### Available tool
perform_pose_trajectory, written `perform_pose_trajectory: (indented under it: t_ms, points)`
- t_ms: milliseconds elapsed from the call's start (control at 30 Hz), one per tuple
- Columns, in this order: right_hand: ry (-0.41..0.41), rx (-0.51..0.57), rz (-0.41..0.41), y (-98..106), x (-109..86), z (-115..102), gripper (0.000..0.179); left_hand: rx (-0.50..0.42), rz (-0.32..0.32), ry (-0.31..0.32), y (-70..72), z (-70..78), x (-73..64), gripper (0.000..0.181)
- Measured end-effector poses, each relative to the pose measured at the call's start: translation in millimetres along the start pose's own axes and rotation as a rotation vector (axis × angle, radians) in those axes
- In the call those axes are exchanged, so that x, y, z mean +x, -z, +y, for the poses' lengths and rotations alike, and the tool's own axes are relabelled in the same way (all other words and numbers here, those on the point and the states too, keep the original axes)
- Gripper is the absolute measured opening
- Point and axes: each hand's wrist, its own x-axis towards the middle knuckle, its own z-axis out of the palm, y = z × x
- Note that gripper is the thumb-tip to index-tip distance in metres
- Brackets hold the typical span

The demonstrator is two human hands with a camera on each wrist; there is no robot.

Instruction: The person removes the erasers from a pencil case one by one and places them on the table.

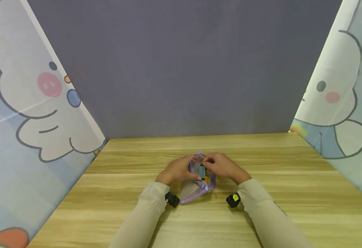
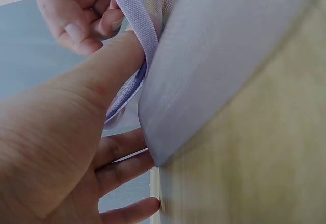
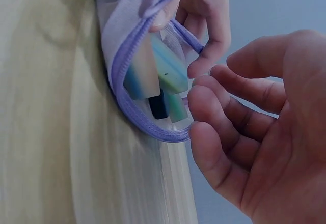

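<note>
A see-through mesh pouch with purple zipper edging lies on the table, its mouth spread wide. My left hand holds it at the rim; in the right wrist view the thumb reaches inside the opening. The left wrist view shows other fingers stretched along the outside of the mesh. Inside are several small blocks: a blue-green striped block, a dark block and a yellow-orange piece. My right hand hovers beside the mouth, fingers loosely bent, with nothing visible in it.
The wood-grain table spreads out around the pouch. Behind it rises a plain grey panel. Cartoon-printed sheets flank both sides. Small black wrist cameras sit at both cuffs.
</note>
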Motion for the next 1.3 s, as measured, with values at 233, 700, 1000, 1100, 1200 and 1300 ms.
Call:
perform_pose_trajectory:
  t_ms: [233, 700, 1000, 1100, 1200, 1300]
  points:
    - [0.011, -0.039, 0.016, -2, 1.4, 1, 0.019, -0.034, -0.007, 0.001, -0.3, -2.3, -1.2, 0.075]
    - [-0.004, -0.066, 0.035, -11, 4.0, 0, 0.017, -0.074, 0.005, 0.002, -1.0, -6.3, -2.2, 0.07]
    - [0.015, -0.078, 0.038, -12, 5.7, 0, 0.025, -0.066, 0.0, 0.013, 1.7, -4.7, -1.5, 0.071]
    - [0.008, -0.088, 0.037, -12, 6.1, -1, 0.026, -0.061, -0.002, 0.017, 1.9, -4.8, -1.3, 0.071]
    - [0.002, -0.102, 0.035, -13, 6.5, -1, 0.027, -0.066, -0.006, 0.025, 1.4, -5.4, -1.2, 0.071]
    - [0.001, -0.107, 0.029, -13, 6.5, 0, 0.026, -0.071, -0.007, 0.031, 0.5, -6.5, -0.8, 0.071]
